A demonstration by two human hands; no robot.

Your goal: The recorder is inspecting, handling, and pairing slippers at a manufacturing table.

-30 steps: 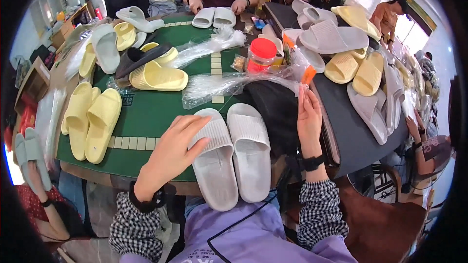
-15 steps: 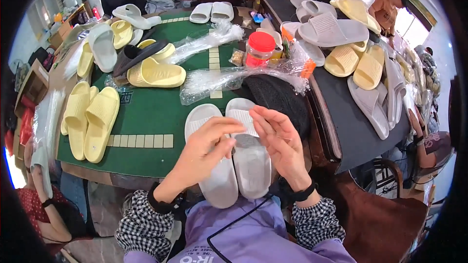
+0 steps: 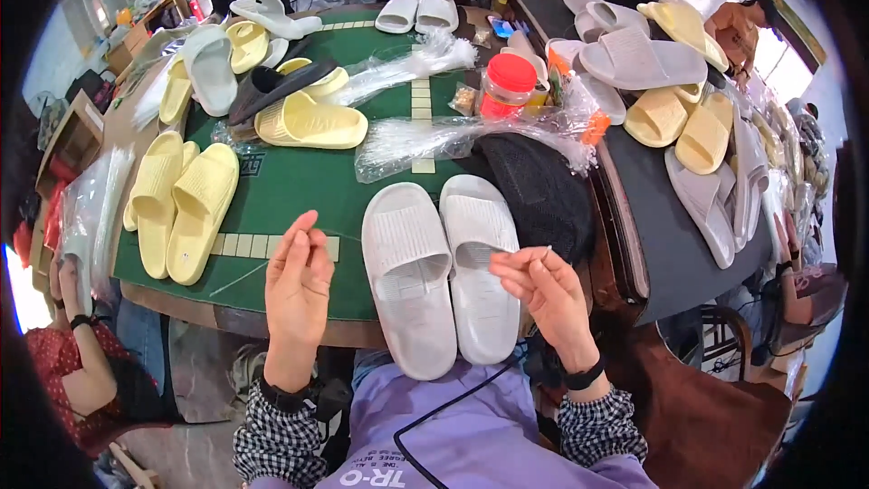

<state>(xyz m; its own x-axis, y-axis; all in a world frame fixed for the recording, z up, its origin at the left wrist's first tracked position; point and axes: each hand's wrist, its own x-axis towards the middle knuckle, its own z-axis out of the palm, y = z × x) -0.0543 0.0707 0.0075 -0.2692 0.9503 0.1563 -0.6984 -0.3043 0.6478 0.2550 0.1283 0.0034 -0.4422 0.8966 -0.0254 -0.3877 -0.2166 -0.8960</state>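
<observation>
A pair of light grey slippers rests side by side in front of me, the left slipper [image 3: 412, 234] and the right slipper [image 3: 482, 222] both with toes pointing away. To their left, my left hand [image 3: 300, 285] is raised with thumb and fingers pinched on a thin clear plastic tie [image 3: 237, 283], whose loose end trails leftward over the green table. My right hand [image 3: 550, 299] is pinched beside the right slipper's strap. What its fingertips hold, if anything, is too small to make out. Neither hand touches the slippers.
Bagged clear plastic ties [image 3: 425, 147] lie beyond the slippers, near a red-lidded jar [image 3: 507, 86] and a black cloth [image 3: 539, 195]. Yellow slippers [image 3: 204, 213] sit at left. More slippers [image 3: 643, 59] are piled on the dark table at right. Other people work around the table.
My hands have moved apart from above the slippers, the left going leftward and the right slightly right. The slippers' straps now show fully. The view has shifted a little.
</observation>
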